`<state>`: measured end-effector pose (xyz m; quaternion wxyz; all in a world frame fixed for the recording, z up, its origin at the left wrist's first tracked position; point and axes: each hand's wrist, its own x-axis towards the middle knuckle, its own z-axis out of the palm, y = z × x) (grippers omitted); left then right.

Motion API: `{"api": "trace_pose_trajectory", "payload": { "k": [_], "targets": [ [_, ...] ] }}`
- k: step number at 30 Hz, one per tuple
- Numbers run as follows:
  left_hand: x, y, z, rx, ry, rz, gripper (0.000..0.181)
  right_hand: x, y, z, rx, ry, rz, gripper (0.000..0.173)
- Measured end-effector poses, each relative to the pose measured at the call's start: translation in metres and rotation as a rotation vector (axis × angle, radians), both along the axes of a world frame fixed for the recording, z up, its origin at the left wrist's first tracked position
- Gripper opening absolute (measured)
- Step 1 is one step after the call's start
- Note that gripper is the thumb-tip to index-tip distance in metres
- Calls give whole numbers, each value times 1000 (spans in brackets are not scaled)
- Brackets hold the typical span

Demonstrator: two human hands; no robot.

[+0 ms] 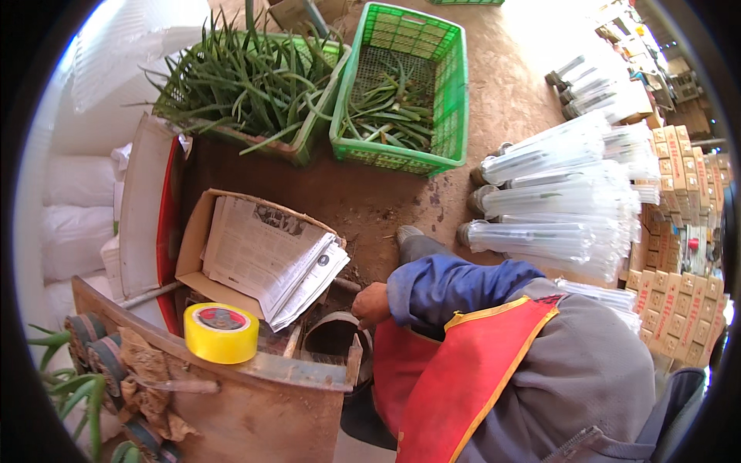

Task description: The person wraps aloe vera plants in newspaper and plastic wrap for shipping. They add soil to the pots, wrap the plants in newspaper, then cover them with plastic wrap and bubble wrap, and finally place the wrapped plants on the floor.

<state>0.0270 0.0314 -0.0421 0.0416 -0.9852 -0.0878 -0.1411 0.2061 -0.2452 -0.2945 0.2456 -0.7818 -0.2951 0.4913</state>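
Note:
My right hand point(370, 305), at the end of a blue sleeve, hangs with curled fingers beside the rim of a round hollow cylinder point(331, 324). Whether the fingers hold anything is hidden. My left hand is out of view. Left of the right hand, an open cardboard box point(194, 249) holds a stack of newspaper sheets point(266, 249). A roll of yellow packing tape point(221, 341) rests on the edge of a wooden bench point(272, 411). A red apron point(457, 376) with yellow trim covers my lap.
Long green leafy plants point(249, 81) fill one green plastic crate point(304, 142); fewer lie in a second crate point(399, 159). Clear plastic-sleeved bundles point(550, 197) stand on the right, before stacked cartons point(677, 312). A wooden-handled tool point(188, 386) lies against the bench.

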Motion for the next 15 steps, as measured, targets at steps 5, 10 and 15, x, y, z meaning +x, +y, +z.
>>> {"api": "trace_pose_trajectory", "payload": {
  "k": [5,10,15],
  "targets": [
    [-1,-10,39,-101,143,9,67,-38,-20,67,25,-14,-298,33],
    [19,-20,69,-56,307,-13,72,-59,-93,194,133,-34,-474,31],
    [64,-46,115,-372,300,-120,78,-96,-187,287,-37,-84,-838,33]
  ]
}}
